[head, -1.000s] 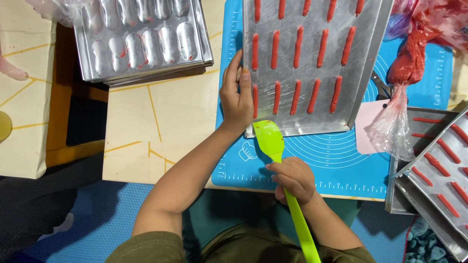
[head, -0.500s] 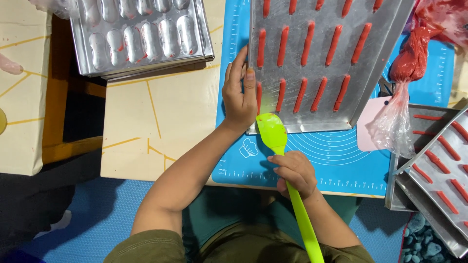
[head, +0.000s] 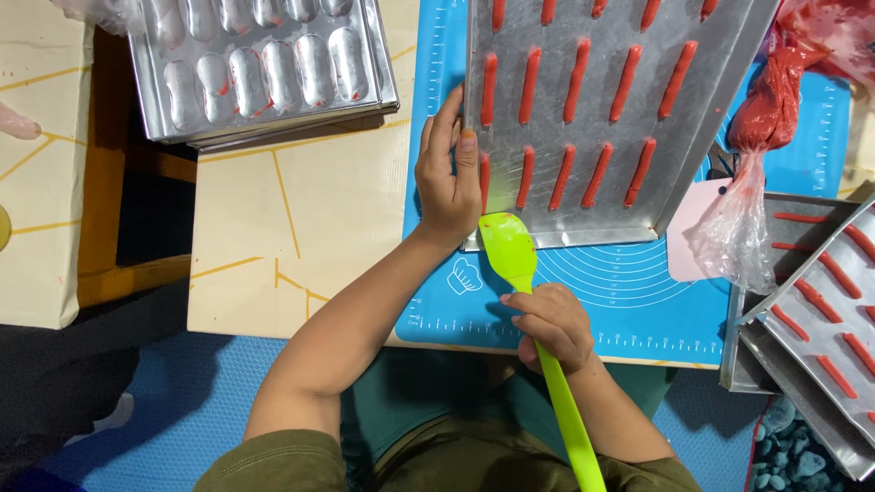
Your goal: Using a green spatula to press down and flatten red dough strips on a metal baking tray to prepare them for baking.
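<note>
Right hand (head: 550, 325) at 6 o'clock: fingers curled tight round handle of lime-green silicone spatula (head: 510, 248). You hold it mid-shaft, blade at tray's near edge. Light tool, probably flexible blade, stiffer handle; grip nearer blade for control.

Left hand (head: 449, 176) at 9 o'clock of aluminium baking tray (head: 592, 137): fingers flat, extended, pressing the rim. Tray thin, likely slides on blue silicone mat (head: 629, 292). Red piped strips (head: 601, 173) look soft, smear easily.

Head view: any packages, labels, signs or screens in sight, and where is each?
No signs or screens.
Blue baking mat: under the metal tray, rectangular, printed with white ruler marks, circles and a chef-hat symbol.
Piping bag: right of the tray, clear plastic with red paste, twisted.
Pink card: beside the bag, blank.
</note>
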